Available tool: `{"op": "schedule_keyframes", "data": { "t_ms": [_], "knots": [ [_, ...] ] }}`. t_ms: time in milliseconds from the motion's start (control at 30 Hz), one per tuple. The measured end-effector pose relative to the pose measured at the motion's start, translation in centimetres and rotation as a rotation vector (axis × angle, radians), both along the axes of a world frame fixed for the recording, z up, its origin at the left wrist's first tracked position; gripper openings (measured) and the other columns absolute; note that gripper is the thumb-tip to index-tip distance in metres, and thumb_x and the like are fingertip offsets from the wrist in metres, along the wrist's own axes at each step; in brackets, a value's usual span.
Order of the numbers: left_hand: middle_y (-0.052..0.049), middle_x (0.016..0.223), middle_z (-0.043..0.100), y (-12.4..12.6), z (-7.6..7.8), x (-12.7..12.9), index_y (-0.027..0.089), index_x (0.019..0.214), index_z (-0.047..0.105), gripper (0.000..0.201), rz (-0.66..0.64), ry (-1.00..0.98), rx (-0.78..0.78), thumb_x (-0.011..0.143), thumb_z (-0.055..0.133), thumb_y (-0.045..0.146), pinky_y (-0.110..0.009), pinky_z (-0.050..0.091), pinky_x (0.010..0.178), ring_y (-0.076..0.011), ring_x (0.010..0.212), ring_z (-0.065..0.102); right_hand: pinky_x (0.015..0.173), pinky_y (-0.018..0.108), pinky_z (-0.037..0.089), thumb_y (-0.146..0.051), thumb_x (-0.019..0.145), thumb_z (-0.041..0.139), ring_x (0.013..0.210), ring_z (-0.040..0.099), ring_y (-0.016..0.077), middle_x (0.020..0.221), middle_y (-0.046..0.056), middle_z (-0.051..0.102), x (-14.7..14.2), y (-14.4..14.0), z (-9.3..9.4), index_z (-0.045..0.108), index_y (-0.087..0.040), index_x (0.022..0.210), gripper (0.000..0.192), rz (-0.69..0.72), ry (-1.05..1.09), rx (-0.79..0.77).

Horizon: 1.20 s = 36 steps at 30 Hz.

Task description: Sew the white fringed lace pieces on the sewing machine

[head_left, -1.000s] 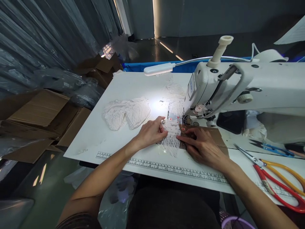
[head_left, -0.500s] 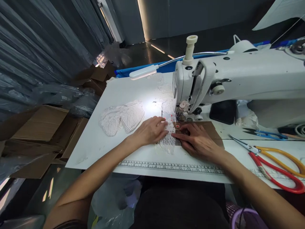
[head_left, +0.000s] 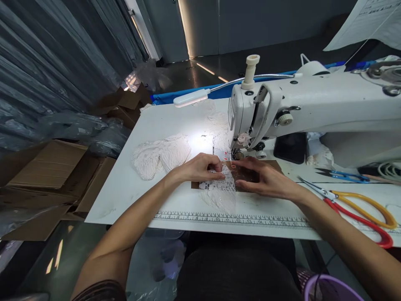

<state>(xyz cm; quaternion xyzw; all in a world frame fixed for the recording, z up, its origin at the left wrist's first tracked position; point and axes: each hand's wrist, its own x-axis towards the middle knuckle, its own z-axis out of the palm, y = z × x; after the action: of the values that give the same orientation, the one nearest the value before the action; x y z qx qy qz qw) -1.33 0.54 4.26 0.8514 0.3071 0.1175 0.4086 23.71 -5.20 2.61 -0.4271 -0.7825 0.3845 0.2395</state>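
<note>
Palm-down, the left hand [head_left: 197,168] pinches white lace [head_left: 219,190] with curled fingers. At its 3 o'clock, the right hand [head_left: 263,179] presses flat, fingers extended, on brown card [head_left: 247,175]. Printed ruler [head_left: 232,220] numerals are too blurred to read.

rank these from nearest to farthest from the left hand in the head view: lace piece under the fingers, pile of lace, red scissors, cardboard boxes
1. Lace piece: right under the left hand, touching its fingers.
2. Pile of lace: on the table just left of that hand.
3. Cardboard boxes: off the table, far left.
4. Red scissors: far right on the table, beyond the right hand.
</note>
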Motion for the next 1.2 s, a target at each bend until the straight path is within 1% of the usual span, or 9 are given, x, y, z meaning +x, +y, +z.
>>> {"op": "schedule_keyframes", "data": {
  "t_ms": [67,167,267,367,533,600,733,900,1200],
  "knots": [
    [0.0,0.077,0.061,-0.5,-0.2,0.0,0.017,0.079,0.06,0.019,0.024,-0.097,-0.08,0.085,0.068,0.033,-0.024,0.045,0.062,-0.0107,0.068,0.057,0.091,0.045,0.054,-0.051,0.079,0.075,0.104,0.064,0.0279,0.12,0.01,0.066,-0.8,0.5,0.2,0.048,-0.026,0.146,0.076,0.012,0.084,-0.164],
    [-0.001,0.084,0.065,-1.3,-0.6,0.1,0.018,0.091,0.058,0.02,0.075,-0.234,-0.076,0.082,0.071,0.031,-0.024,0.048,0.064,-0.0124,0.076,0.063,0.077,0.038,0.056,-0.05,0.08,0.075,0.088,0.066,0.0227,0.099,0.006,0.071,-2.0,1.0,0.0,0.059,-0.025,0.135,0.063,0.02,0.212,-0.331],
    [-0.004,0.092,0.07,-1.9,-0.6,0.1,0.019,0.11,0.054,0.028,0.064,-0.263,-0.016,0.087,0.066,0.029,-0.025,0.05,0.066,-0.0143,0.083,0.067,0.068,0.034,0.054,-0.051,0.081,0.074,0.077,0.064,0.0195,0.088,0.004,0.071,-2.6,1.0,-0.5,0.073,-0.025,0.111,0.039,-0.088,0.261,-0.308],
    [-0.004,0.092,0.072,-2.3,-0.4,0.1,0.02,0.126,0.048,0.035,0.044,-0.212,0.072,0.094,0.058,0.03,-0.024,0.049,0.06,-0.0125,0.071,0.066,0.066,0.032,0.052,-0.05,0.083,0.073,0.075,0.062,0.0188,0.082,0.004,0.071,-2.6,0.7,-1.0,0.077,-0.025,0.092,0.028,-0.161,0.331,-0.244],
    [-0.008,0.101,0.071,-2.8,-1.3,0.7,0.021,0.137,0.044,0.079,0.084,-0.217,0.259,0.074,0.081,0.049,-0.026,0.05,0.057,-0.0147,0.069,0.065,0.055,0.028,0.047,-0.047,0.083,0.073,0.067,0.058,0.0161,0.078,0.003,0.069,-2.5,0.3,-1.4,0.075,-0.023,0.085,0.025,-0.228,0.431,-0.26],
    [-0.007,0.1,0.071,-3.1,-1.8,1.2,0.02,0.137,0.045,0.074,0.15,-0.267,0.291,0.077,0.079,0.047,-0.026,0.051,0.058,-0.014,0.069,0.065,0.053,0.028,0.046,-0.048,0.085,0.072,0.065,0.057,0.0154,0.08,0.004,0.069,-2.5,0.2,-1.4,0.073,-0.022,0.086,0.026,-0.227,0.44,-0.255],
    [-0.003,0.09,0.071,-3.8,-2.0,1.8,0.021,0.134,0.048,0.051,0.28,-0.321,0.225,0.089,0.069,0.032,-0.023,0.05,0.059,-0.0113,0.069,0.065,0.058,0.029,0.049,-0.046,0.087,0.07,0.067,0.058,0.0148,0.084,0.003,0.069,-2.1,0.1,-1.1,0.072,-0.021,0.094,0.026,-0.18,0.421,-0.245],
    [-0.002,0.09,0.069,-4.0,-1.7,1.8,0.02,0.133,0.051,0.054,0.356,-0.306,0.078,0.084,0.073,0.028,-0.023,0.05,0.064,-0.0113,0.073,0.064,0.075,0.032,0.056,-0.041,0.082,0.077,0.086,0.066,0.0189,0.098,0.005,0.071,-2.3,-0.1,-1.0,0.067,-0.02,0.11,0.037,-0.122,0.513,-0.35],
    [-0.004,0.092,0.07,-4.1,-1.1,1.7,0.02,0.132,0.049,0.06,0.386,-0.333,-0.155,0.081,0.077,0.033,-0.026,0.053,0.068,-0.0138,0.076,0.067,0.084,0.042,0.058,-0.042,0.075,0.08,0.091,0.068,0.023,0.093,0.007,0.073,-3.0,0.2,-1.6,0.072,-0.02,0.109,0.041,-0.309,0.59,-0.336]
  ]
}}
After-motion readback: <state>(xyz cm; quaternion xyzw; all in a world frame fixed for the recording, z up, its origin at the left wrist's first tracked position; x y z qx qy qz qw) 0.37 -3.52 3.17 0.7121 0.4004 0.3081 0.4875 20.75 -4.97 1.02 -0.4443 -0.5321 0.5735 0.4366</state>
